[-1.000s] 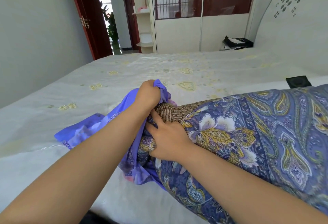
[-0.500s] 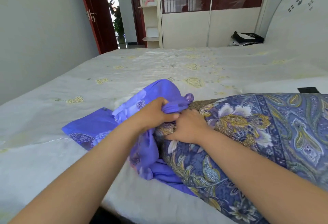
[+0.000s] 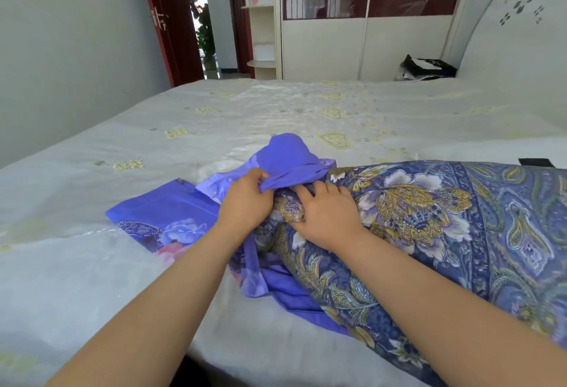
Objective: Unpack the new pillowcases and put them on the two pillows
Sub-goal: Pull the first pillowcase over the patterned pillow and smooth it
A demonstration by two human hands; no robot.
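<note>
Head view: two bare forearms reach forward over a bed [image 3: 306, 104] covered in a pale embroidered sheet. The left hand [image 3: 245, 202] is closed in a fist, gripping a bunched fold of plain purple pillowcase [image 3: 288, 159] fabric that rises just beyond its knuckles. The right hand [image 3: 329, 214] sits beside it, nearly touching, fingers spread and pressed flat on the end of one pillow [image 3: 445, 227] with a blue and gold paisley pattern. That pillow stretches away to the right of the hands. One purple pillowcase is visible, its loose part spread flat on the bed to the left of and beneath the left wrist. Far beyond the hands stand one wardrobe [image 3: 352, 33] and one open red door [image 3: 171, 18].
</note>
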